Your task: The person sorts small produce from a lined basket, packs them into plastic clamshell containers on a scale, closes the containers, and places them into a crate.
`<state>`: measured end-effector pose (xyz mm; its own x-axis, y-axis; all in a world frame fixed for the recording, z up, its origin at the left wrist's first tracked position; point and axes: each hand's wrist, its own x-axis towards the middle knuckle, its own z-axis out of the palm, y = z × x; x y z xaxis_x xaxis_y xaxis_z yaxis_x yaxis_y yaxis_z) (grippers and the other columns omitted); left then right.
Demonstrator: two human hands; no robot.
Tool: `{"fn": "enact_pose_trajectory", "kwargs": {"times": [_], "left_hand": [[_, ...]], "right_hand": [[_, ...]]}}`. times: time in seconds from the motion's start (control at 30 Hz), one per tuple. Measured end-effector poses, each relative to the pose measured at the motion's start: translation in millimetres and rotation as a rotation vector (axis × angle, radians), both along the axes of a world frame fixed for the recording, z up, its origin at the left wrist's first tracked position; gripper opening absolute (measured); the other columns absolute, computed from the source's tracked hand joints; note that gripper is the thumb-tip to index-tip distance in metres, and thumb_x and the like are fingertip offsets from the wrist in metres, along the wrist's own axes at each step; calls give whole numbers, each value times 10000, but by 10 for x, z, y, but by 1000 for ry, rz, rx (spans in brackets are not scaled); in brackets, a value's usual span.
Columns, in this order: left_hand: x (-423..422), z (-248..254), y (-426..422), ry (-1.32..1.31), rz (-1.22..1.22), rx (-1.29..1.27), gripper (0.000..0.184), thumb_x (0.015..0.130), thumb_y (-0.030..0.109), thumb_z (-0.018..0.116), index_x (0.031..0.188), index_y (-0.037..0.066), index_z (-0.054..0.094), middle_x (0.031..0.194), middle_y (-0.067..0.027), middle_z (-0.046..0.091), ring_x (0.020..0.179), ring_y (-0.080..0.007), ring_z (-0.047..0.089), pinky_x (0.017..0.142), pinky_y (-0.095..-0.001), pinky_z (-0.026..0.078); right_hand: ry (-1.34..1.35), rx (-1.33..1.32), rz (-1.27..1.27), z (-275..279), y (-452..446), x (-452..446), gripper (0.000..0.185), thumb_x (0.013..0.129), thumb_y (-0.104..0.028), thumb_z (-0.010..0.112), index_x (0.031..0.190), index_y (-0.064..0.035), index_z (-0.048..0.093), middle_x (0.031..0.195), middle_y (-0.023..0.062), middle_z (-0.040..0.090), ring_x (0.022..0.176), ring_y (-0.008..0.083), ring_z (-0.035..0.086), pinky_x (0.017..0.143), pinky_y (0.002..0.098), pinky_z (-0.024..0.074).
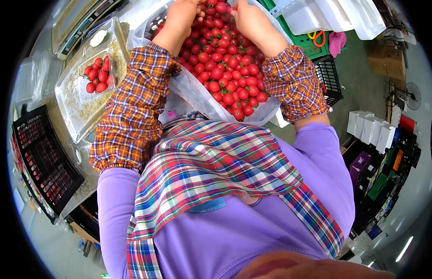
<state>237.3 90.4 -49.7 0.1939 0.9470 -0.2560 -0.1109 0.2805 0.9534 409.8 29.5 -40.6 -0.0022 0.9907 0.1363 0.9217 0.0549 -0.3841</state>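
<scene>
At top centre, one white-lined container (pixel 196 98) is brimming with glossy red cherry tomatoes (pixel 217 73), too many to count, several being green-stemmed. At upper left, one clear tray (pixel 80 110) is bearing about ten more. Our left hand (pixel 181 18) and right hand (pixel 253 21) are sitting at the top edge, fingers bent; we cannot tell what they are grasping.
</scene>
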Motion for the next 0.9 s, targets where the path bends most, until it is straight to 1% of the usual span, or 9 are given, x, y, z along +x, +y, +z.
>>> {"fn": "enact_pose_trajectory", "kwargs": {"times": [0.1,0.23,0.33,0.43,0.47,0.5,0.67,0.8,0.9], "left_hand": [[-34,15,8,3,-12,-7,220,889,219,526,745,63,586,528,-2,460,431,-135,423,419,-285,348],[11,198,-130,423,59,132,196,863,191,564,786,28,643,597,-57,582,494,-169,527,482,-305,427],[-3,36,-131,641,117,595,172,828,194,616,861,34,671,685,-115,644,618,-212,609,605,-335,490],[1,60,-155,638,91,537,186,804,204,642,901,50,676,742,-146,659,711,-241,638,690,-351,499],[8,76,-161,655,92,544,184,802,206,642,902,55,676,749,-146,657,717,-253,639,689,-359,499],[17,92,-165,672,93,552,183,801,207,643,903,59,675,756,-145,655,722,-265,640,687,-367,500],[147,118,-154,1031,-27,862,233,788,263,636,945,92,634,866,-146,637,821,-343,615,717,-445,490],[201,158,-129,1152,-117,835,239,799,249,623,965,78,627,865,-153,635,820,-343,617,718,-441,491],[144,77,-81,963,-48,796,206,826,230,602,923,50,630,802,-142,631,792,-294,630,705,-421,490]], "right_hand": [[101,56,53,-14,-13,-13,227,883,-159,495,959,37,578,827,273,613,773,424,603,672,488,479],[295,230,191,-41,4,-19,211,886,-174,515,919,27,570,835,278,607,784,448,592,699,505,471],[395,442,299,-208,156,5,220,895,-199,513,870,11,573,759,210,612,628,354,589,542,430,462],[1436,-503,7,103,104,146,222,903,-212,492,846,-17,582,695,93,579,504,184,493,410,278,356],[1681,-588,9,231,89,147,225,911,-220,462,834,-45,580,691,24,531,484,78,382,399,177,241],[1928,-638,104,271,104,219,231,912,-226,452,823,-52,576,723,53,551,508,107,423,404,192,277],[1958,-454,-12,723,-60,100,310,952,-322,450,774,-87,547,739,60,539,566,122,434,424,198,292],[2047,-669,371,403,89,290,367,973,-334,438,733,-75,538,687,38,468,543,116,402,422,201,276],[1558,-468,6,480,1,230,330,965,-291,462,732,-74,546,629,29,460,500,114,383,411,206,269]]}}
